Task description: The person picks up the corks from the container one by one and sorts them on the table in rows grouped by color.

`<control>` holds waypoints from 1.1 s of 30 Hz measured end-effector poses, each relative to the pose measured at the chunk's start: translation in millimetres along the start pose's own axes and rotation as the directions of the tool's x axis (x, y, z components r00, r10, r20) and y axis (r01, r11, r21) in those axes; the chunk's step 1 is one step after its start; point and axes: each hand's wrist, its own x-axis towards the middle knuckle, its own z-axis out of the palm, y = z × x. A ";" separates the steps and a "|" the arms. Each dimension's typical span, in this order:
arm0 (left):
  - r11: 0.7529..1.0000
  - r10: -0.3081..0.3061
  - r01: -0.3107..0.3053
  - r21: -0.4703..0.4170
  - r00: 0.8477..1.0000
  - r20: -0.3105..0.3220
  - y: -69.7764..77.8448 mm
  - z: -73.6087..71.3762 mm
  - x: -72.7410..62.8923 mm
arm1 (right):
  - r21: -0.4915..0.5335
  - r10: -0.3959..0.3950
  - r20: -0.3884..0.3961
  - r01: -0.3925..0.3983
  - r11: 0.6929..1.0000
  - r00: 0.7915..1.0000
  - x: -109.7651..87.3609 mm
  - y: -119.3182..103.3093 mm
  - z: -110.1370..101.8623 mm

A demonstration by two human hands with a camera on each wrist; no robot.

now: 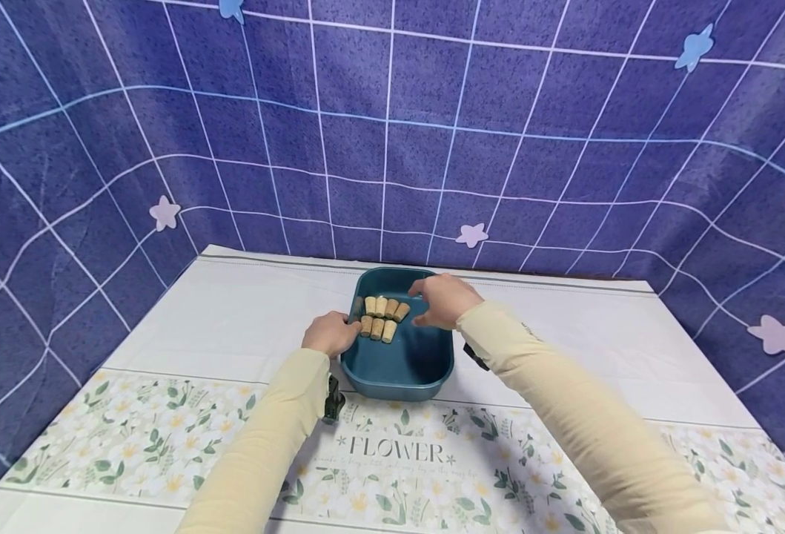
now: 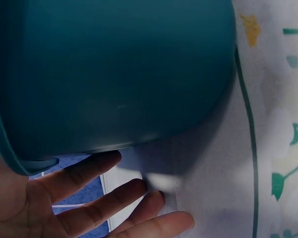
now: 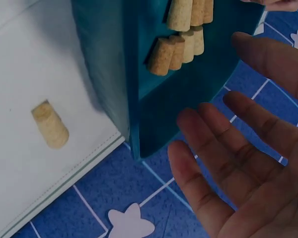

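A teal plastic bin [image 1: 395,371] stands on the table. Several tapered corks [image 1: 378,328] lie in two rows on its floor, toward the left side. My left hand [image 1: 330,334] holds the bin's left wall, thumb over the rim and fingers outside; the left wrist view shows the fingers spread there, the index fingertip against the wall. Over the bin's far right part hovers my right hand [image 1: 447,300], thumb and fingers apart with nothing between them. In the right wrist view a single cork [image 3: 50,125] lies on the table outside the bin; the head view hides it.
A white tablecloth [image 1: 259,297] with a floral band and the word FLOWER covers the table. Behind and at both sides hangs a blue curtain [image 1: 365,148] with white grid lines and stars. Dark wrist straps show on both sleeves.
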 end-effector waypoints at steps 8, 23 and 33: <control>1.000 0.002 -0.002 0.003 1.000 0.007 -0.8 -0.7 0.6 | 0.002 0.025 0.019 -0.025 1.000 1.000 13.3 -9.3 11.3; 1.000 -0.002 0.002 0.007 1.000 0.009 -1.2 -0.8 1.0 | 0.050 0.141 0.043 -0.143 0.988 0.989 32.0 -24.6 22.0; 1.000 -0.009 0.009 0.000 1.000 0.005 -1.4 -0.3 1.6 | 0.081 0.196 0.086 -0.203 0.976 0.977 39.8 -29.7 28.6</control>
